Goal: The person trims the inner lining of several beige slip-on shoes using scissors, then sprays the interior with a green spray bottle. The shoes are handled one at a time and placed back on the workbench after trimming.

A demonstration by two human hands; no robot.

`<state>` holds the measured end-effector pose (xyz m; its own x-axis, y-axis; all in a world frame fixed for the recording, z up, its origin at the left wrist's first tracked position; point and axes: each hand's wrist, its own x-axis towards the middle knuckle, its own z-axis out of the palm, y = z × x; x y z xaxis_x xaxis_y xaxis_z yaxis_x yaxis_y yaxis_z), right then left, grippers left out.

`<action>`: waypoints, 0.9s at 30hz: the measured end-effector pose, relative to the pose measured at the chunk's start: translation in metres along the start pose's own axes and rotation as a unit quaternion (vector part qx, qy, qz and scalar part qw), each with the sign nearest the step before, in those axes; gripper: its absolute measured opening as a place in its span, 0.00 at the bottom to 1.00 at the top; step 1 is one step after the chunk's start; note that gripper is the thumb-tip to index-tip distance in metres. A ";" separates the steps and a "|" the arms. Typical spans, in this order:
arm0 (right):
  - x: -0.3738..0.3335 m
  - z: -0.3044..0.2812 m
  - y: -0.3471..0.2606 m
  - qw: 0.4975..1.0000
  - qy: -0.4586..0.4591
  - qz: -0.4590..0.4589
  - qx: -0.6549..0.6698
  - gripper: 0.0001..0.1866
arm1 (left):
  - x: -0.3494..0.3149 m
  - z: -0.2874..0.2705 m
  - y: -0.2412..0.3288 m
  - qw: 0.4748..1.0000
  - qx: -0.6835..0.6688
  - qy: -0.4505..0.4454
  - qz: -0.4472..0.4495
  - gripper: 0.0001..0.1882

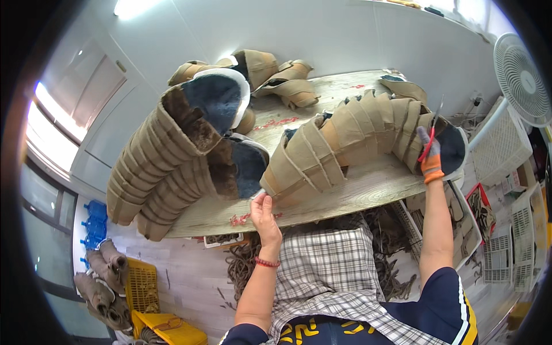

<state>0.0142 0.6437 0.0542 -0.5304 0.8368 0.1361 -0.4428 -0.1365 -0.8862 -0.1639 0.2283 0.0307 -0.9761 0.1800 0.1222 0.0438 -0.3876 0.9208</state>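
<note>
A long curved row of nested tan suede pieces point(368, 123), which look like shoe uppers, lies across the work table point(379, 192). At its left end, my bare left hand point(265, 221) has thumb and fingers pinched at the pale tip of the last piece. My right hand point(431, 158), in a grey and orange glove, is closed around red-handled scissors point(428, 144) with the blades pointing up. It rests against the row's right end, beside a dark blue lining point(451, 146) with a white rim. Two more nested stacks point(167, 155) lean together at the table's left.
Loose tan pieces point(253, 69) lie at the back of the table. A white fan point(520, 77) stands at right, near white plastic crates point(500, 144). Yellow crates point(142, 284) and blue water bottles point(95, 224) are on the left floor. Tangled brown strips point(244, 270) hang below the table.
</note>
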 end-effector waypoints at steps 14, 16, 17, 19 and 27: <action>0.018 -0.031 0.029 0.996 -0.073 -0.044 -0.039 0.25 | 0.100 0.050 -0.004 0.928 -0.156 -0.217 -0.259 0.23; 0.014 -0.017 0.016 0.994 -0.085 0.009 0.066 0.25 | 0.103 0.048 0.000 0.944 -0.117 -0.196 -0.237 0.24; 0.008 -0.009 0.001 0.989 -0.089 0.037 0.115 0.25 | 0.107 0.047 0.004 0.947 -0.113 -0.201 -0.223 0.25; -0.005 0.003 -0.021 0.988 -0.091 0.042 0.121 0.26 | 0.113 0.045 0.009 0.951 -0.103 -0.209 -0.203 0.26; 0.004 -0.023 0.030 0.959 -0.107 -0.108 -0.238 0.15 | 0.140 0.059 0.005 0.937 -0.093 -0.255 -0.218 0.25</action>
<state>0.0152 0.6548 0.0182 -0.6224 0.6829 0.3824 -0.2062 0.3283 -0.9218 -0.2875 0.3047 0.0738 -0.6621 0.7480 -0.0464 -0.4204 -0.3195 0.8492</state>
